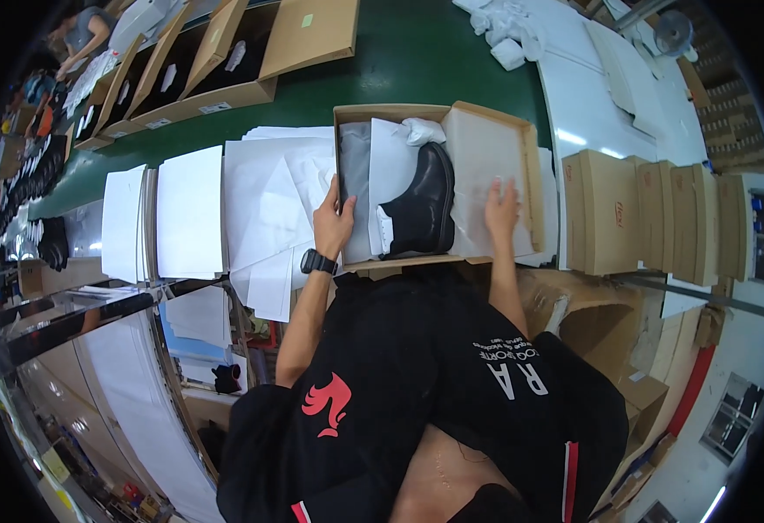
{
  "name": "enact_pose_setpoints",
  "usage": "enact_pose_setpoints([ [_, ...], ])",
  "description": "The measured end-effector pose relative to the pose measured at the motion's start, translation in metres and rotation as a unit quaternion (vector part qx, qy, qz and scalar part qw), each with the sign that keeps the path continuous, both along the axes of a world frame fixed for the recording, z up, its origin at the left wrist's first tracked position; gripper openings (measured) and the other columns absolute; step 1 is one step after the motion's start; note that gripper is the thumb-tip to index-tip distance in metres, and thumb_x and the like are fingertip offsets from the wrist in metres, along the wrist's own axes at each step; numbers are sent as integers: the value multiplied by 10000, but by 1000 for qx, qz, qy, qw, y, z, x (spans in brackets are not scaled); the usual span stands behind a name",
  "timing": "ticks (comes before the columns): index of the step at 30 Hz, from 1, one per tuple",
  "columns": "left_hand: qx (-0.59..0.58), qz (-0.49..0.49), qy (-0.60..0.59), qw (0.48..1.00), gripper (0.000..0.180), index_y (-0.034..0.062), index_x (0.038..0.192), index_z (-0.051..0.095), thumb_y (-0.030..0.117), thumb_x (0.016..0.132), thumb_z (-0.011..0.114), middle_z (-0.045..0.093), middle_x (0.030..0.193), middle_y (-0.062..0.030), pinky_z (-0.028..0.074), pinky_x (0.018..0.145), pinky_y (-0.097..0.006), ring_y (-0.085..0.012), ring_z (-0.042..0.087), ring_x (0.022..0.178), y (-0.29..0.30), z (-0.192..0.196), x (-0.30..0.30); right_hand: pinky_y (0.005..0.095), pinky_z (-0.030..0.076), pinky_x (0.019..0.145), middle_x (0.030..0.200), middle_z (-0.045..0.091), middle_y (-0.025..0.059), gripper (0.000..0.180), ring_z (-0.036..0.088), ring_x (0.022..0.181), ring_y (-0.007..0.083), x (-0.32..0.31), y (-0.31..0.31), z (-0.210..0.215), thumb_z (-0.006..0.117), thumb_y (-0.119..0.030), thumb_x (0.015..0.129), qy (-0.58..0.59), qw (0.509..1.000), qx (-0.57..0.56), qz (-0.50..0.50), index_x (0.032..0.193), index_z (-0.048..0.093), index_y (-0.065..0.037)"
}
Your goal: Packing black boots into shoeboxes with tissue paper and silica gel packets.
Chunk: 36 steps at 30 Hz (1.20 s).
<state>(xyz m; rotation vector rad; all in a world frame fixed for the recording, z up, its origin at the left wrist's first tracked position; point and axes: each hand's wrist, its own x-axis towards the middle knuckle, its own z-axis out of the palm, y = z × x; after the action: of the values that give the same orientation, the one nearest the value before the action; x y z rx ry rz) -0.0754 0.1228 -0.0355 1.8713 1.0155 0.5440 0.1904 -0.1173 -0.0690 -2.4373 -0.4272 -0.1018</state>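
An open cardboard shoe box stands in front of me on the table. Inside it lies a black ankle boot, with a white tag or paper piece by its opening, a white sheet and crumpled white tissue at the top. My left hand grips the box's left side wall, thumb over the rim. Over the pale paper lining the opened right side rests my right hand, fingers extended, slightly blurred and holding nothing visible. What lies under the boot is hidden.
Stacks of white paper lie left of the box. Closed brown boxes stand in a row on the right. Open boxes with dark footwear line the far left of the green surface. A person works at the far left.
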Motion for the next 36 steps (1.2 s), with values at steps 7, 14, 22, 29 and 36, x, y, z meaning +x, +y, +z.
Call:
enact_pose_setpoints([
  [7,-10,-25,-16,1000,606,97,1467,479,221,906,671,712,912,-246,531,682,-402,-342,694,732,2,-8,7,453,406,1086,1369,547,256,511,549,1250,377,-155,94,162,575,-296,1000,130,877,205,414,1425,487,-26],
  [14,-45,9,-79,996,534,76,1421,534,217,921,659,698,1158,-231,552,848,-364,-322,718,965,-3,1,13,304,536,809,1041,734,124,172,695,932,217,-46,23,157,613,-162,994,-89,950,263,141,1025,711,-24],
  [22,-69,15,-21,997,567,87,1428,530,270,909,668,663,1231,-241,555,842,-388,-365,708,975,-1,-9,1,374,518,915,1389,573,166,641,648,1082,225,-23,14,142,336,-516,1067,571,660,473,119,1517,361,-60],
  [29,-62,12,-38,997,560,65,1420,532,257,910,662,666,1221,-242,550,837,-384,-354,707,972,0,-6,9,385,382,1107,1476,487,171,467,485,1340,273,-29,80,107,440,-273,1061,213,899,257,282,1447,445,-10],
  [36,-9,-69,-38,997,483,2,1381,546,278,985,544,686,1159,-228,538,831,-363,-292,698,955,21,-12,3,634,86,1175,1563,319,273,564,220,1472,474,-152,210,48,476,-388,1020,0,944,122,306,1499,417,-95],
])
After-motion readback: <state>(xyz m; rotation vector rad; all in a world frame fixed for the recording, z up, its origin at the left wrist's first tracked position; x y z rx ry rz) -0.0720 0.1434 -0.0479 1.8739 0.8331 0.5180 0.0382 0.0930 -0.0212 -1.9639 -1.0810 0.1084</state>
